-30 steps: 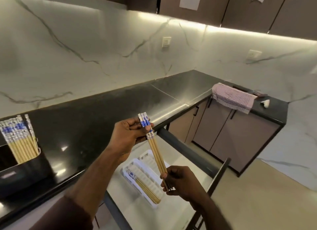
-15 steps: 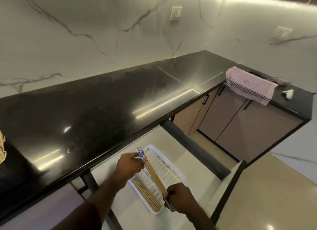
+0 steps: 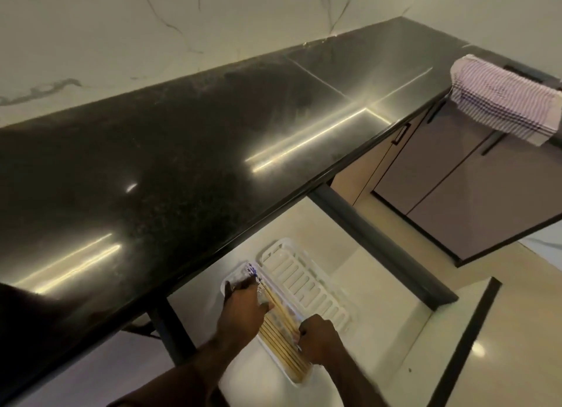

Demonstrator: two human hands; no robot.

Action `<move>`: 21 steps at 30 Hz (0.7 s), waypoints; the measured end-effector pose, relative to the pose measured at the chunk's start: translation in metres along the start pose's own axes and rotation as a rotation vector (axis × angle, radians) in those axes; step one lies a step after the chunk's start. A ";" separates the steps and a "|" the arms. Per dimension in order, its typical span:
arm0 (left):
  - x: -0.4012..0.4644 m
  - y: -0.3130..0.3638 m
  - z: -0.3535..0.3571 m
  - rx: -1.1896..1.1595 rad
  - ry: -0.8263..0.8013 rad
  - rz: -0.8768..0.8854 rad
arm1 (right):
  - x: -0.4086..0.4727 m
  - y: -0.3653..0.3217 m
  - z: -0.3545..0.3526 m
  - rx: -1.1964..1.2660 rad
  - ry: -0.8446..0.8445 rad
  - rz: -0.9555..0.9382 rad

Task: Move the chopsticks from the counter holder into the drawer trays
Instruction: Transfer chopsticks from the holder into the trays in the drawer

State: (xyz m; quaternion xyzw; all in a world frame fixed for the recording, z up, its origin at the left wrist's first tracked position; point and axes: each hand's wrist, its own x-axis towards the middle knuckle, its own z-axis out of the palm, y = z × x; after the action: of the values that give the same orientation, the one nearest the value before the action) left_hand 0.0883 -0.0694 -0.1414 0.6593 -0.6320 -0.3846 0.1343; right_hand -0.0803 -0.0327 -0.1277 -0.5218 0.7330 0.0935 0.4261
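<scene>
Two white slotted trays lie side by side in the open drawer (image 3: 392, 303) below the black counter. The left tray (image 3: 234, 280) holds several wooden chopsticks (image 3: 281, 342) with blue-patterned tops. The right tray (image 3: 307, 285) has nothing in it. My left hand (image 3: 243, 308) presses down on the upper end of a small bundle of chopsticks (image 3: 284, 311) lying in the left tray. My right hand (image 3: 319, 339) grips the lower tips of the same bundle. The counter holder is out of view.
The black counter (image 3: 182, 151) runs across the view above the drawer. A striped cloth (image 3: 501, 102) hangs over the counter's edge at the right, above brown cabinet doors (image 3: 474, 193). The drawer's dark front panel (image 3: 468, 339) stands at the right.
Both hands have carried the bundle of chopsticks down from above the counter's edge into the left tray. The view has tilted down, and the holder has left the frame.
</scene>
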 end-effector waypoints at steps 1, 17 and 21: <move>0.002 -0.004 0.005 0.017 -0.016 -0.014 | 0.004 0.000 0.003 -0.011 -0.011 0.009; 0.013 -0.020 0.046 0.779 -0.204 0.136 | 0.003 -0.006 0.043 -0.227 0.178 -0.052; 0.015 -0.017 0.051 0.849 -0.202 0.125 | 0.001 -0.012 0.051 -0.367 0.213 -0.082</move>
State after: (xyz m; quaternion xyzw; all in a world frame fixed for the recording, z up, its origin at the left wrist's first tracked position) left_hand 0.0644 -0.0648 -0.1920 0.5756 -0.7826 -0.1446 -0.1879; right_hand -0.0431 -0.0091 -0.1557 -0.6271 0.7226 0.1522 0.2478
